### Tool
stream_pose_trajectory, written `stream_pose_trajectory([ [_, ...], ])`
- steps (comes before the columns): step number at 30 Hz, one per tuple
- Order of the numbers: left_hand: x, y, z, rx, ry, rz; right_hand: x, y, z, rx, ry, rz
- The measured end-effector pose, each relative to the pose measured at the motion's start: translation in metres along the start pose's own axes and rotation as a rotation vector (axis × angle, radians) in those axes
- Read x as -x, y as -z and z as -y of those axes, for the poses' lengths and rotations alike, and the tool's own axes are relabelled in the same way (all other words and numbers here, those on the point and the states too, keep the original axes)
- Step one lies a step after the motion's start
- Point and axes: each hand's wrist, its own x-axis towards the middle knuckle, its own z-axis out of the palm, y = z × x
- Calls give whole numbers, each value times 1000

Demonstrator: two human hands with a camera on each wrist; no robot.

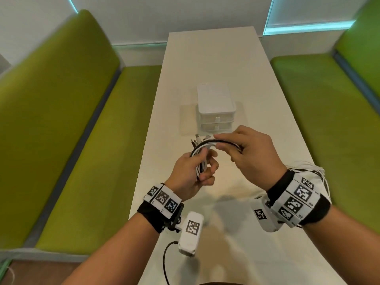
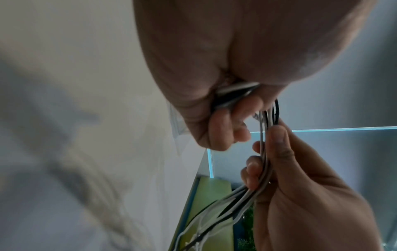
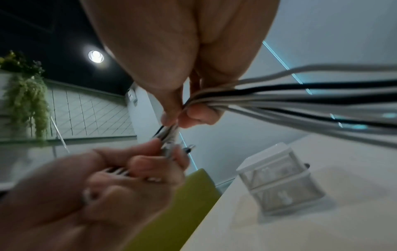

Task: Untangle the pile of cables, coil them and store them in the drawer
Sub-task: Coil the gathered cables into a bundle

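A bundle of white and black cables [image 1: 206, 145] hangs in the air between both hands, over the white table [image 1: 257, 95]. My left hand [image 1: 205, 166] grips the folded strands in its fist, with several plugs [image 1: 197, 139] sticking out above it. My right hand [image 1: 225, 148] pinches the same bundle a little farther right. The loose lengths trail over my right wrist [image 1: 308, 168]. In the right wrist view the cables [image 3: 300, 101] fan out from the right hand [image 3: 182, 117]. The small white two-drawer unit [image 1: 216, 109] stands just beyond the hands, with both drawers pushed in.
Green padded benches [image 1: 72, 120] run along both sides of the narrow table. A white wall lies beyond the far end. The drawer unit [image 3: 279, 180] also shows in the right wrist view, on the table below the hands.
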Motion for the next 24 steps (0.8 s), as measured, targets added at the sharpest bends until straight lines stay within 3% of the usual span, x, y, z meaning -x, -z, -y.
stream_pose_trajectory([
  [4,-4,-6,11,136,-23,-31,13,-9,14,-304,-276,-115],
  [11,1,-10,17,253,2,41,22,-27,12,-533,-505,-179],
  [15,2,-16,10,200,-4,68,21,-33,21,-589,-528,-210],
  [21,-5,-10,9,257,-90,67,27,-40,20,-372,-358,-20],
  [24,-6,-8,7,267,-95,53,27,-39,17,-425,-412,3],
])
